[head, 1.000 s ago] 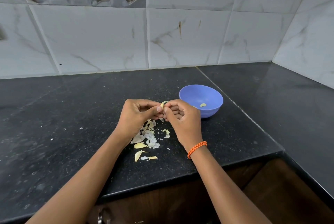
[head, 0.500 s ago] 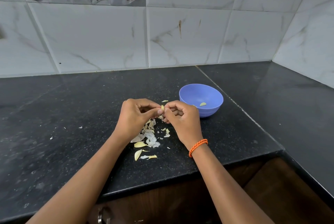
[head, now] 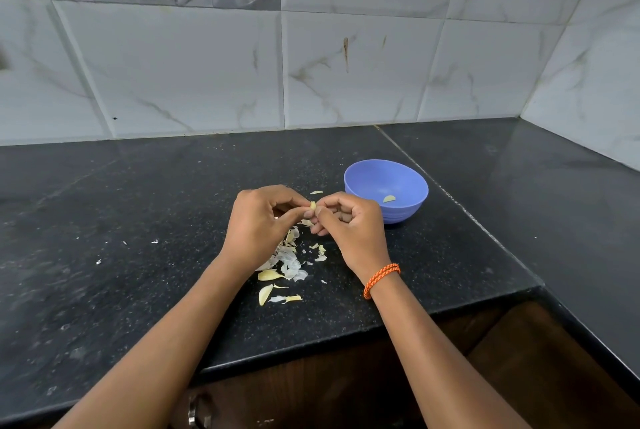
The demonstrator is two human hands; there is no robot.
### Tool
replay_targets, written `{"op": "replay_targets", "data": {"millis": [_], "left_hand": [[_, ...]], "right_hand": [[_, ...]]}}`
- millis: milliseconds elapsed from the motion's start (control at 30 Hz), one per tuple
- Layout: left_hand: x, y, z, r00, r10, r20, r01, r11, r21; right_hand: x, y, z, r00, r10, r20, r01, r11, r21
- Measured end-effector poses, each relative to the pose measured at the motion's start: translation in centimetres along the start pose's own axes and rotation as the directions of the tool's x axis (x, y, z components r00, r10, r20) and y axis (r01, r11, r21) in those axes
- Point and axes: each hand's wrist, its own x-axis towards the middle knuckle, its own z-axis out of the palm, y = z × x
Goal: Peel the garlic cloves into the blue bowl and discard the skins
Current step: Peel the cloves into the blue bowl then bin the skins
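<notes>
My left hand (head: 258,224) and my right hand (head: 349,224) meet over the black counter, and both pinch one small pale garlic clove (head: 313,205) between thumb and fingertips. Just to the right stands the blue bowl (head: 405,212) with one peeled clove (head: 389,199) inside. Below my hands lies a heap of white garlic skins (head: 289,257). Two yellowish cloves (head: 268,275) (head: 265,294) lie at the heap's near side, and a skin scrap (head: 316,192) sits beyond my fingers.
The black granite counter (head: 138,221) runs left and wraps round to the right along a tiled wall (head: 207,65). Its front edge (head: 346,331) is close below my wrists, above dark wooden cabinets. Tiny skin flecks (head: 154,241) dot the left side.
My hands have stayed together on the clove, and less of it shows between my fingertips than a second ago. The bowl and the skins have not moved.
</notes>
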Motion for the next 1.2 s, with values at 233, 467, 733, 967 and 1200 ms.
{"op": "replay_targets", "data": {"millis": [233,467,733,967,1200], "left_hand": [[0.0,0.1,0.0,0.999,-0.033,0.003,0.034,0.998,-0.062],[0.0,0.2,-0.1,0.999,-0.031,0.011,0.032,0.999,-0.034],[0.0,0.1,0.1,0.987,-0.135,0.088,0.149,0.971,-0.185],[0.3,0.1,0.1,0.956,-0.272,0.112,0.291,0.82,-0.492],[0.4,0.0,-0.2,0.949,-0.279,0.148,0.315,0.801,-0.509]], "right_hand": [[0.1,0.1,-0.1,1.0,-0.005,0.004,0.005,0.999,0.035],[0.1,0.3,-0.1,1.0,0.014,0.023,-0.016,0.998,0.057],[0.2,0.5,0.1,0.999,-0.044,-0.021,0.044,0.999,-0.019],[0.1,0.6,0.5,0.982,-0.187,-0.02,0.182,0.971,-0.154],[0.3,1.0,0.4,0.991,-0.131,-0.016,0.127,0.983,-0.129]]}}
